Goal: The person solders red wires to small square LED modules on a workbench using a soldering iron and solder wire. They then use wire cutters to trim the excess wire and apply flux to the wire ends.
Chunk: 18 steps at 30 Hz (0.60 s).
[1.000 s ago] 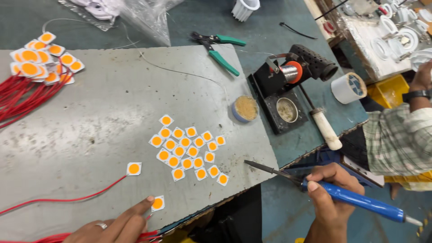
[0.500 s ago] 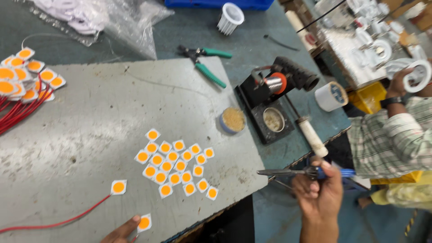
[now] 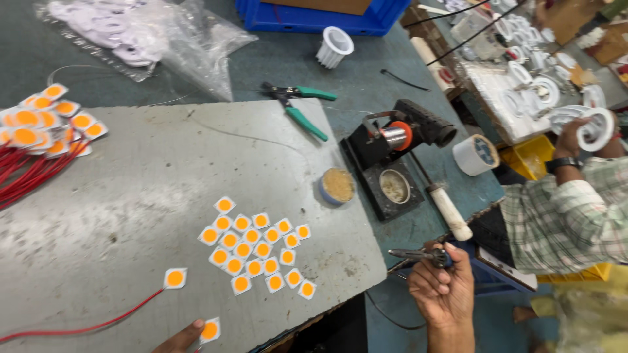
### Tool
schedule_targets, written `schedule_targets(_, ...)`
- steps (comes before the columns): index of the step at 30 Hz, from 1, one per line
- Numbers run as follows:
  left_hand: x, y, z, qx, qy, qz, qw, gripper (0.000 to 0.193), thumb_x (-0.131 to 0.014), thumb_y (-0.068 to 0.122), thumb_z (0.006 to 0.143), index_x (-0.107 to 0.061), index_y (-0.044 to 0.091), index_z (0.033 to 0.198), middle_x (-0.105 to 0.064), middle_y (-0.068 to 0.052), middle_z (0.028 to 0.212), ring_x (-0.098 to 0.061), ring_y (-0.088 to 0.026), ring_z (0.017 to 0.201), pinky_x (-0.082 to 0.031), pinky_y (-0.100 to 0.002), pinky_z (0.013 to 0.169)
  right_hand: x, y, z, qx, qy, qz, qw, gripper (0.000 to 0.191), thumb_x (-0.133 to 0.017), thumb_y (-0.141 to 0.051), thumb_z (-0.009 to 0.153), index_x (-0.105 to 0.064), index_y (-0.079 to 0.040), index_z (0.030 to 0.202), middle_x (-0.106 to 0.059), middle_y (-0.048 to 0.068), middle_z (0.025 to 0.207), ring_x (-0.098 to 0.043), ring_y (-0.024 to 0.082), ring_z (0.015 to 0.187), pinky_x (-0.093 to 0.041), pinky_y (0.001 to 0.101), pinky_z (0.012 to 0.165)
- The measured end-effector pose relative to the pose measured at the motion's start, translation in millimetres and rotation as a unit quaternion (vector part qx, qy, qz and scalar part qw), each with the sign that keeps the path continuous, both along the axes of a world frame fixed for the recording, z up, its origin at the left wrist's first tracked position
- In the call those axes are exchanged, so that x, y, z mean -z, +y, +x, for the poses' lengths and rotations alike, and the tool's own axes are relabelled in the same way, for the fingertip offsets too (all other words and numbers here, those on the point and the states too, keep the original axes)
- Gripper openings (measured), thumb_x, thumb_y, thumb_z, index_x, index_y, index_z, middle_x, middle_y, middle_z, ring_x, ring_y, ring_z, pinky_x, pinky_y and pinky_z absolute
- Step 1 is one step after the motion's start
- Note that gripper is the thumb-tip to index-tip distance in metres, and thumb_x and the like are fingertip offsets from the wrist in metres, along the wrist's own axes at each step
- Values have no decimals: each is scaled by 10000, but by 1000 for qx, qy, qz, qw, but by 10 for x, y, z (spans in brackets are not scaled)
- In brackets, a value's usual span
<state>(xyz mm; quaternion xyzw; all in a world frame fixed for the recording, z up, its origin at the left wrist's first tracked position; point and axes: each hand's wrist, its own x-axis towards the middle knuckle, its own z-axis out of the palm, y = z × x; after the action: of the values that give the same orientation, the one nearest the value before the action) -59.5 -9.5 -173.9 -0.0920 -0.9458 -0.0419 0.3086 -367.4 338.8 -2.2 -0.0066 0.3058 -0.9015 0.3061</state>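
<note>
My right hand (image 3: 443,289) is off the mat's right edge, closed around a soldering iron (image 3: 418,255) whose dark tip points left. Only the fingertips of my left hand (image 3: 183,336) show at the bottom edge, touching a small white square chip with an orange centre (image 3: 210,330). Another such chip (image 3: 174,278) lies just above it with a red wire (image 3: 85,325) running to it. A loose cluster of several chips (image 3: 252,247) lies on the grey mat (image 3: 131,196) between my hands.
A black soldering stand (image 3: 392,163), a small round tin (image 3: 337,186), green-handled cutters (image 3: 297,108) and a tape roll (image 3: 476,155) sit right of the mat. Wired chips (image 3: 46,121) pile at the far left. Another person's arm in a checked sleeve (image 3: 562,216) works at the right.
My right hand has turned upright and drawn the iron closer to the bench edge. The view has shifted, so my left hand has sunk almost out of the bottom.
</note>
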Motion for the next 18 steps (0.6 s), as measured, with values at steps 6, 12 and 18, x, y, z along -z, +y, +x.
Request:
schedule_targets(6,-941,65,429,-78,-184,97,975,439,-653,226,743,-695,75,1153,-714,-87,1274,-686,-179,637,-508,-366,478,136,179,135,4,196,99,976,253,-552,-257,1039,-639,-24,988,-515,29,575,-429,108,485,-377,279,550)
schedule_targets(12,-1530,50,443,-76,-139,127,979,126,-620,146,833,-626,74,936,-727,-90,1241,-632,-197,568,-524,-362,545,-195,-270,-450,-589,250,263,722,493,-513,-388,1055,-684,18,835,-673,231,790,-712,327,673,-608,457,610)
schedule_targets(18,-1673,12,388,-72,-102,134,983,84,-635,149,853,-609,70,868,-739,-120,1217,-633,-184,539,-522,-346,545,-34,-226,83,-340,600,308,655,201,-673,-225,951,-691,-29,992,-654,106,776,-643,193,671,-540,328,625)
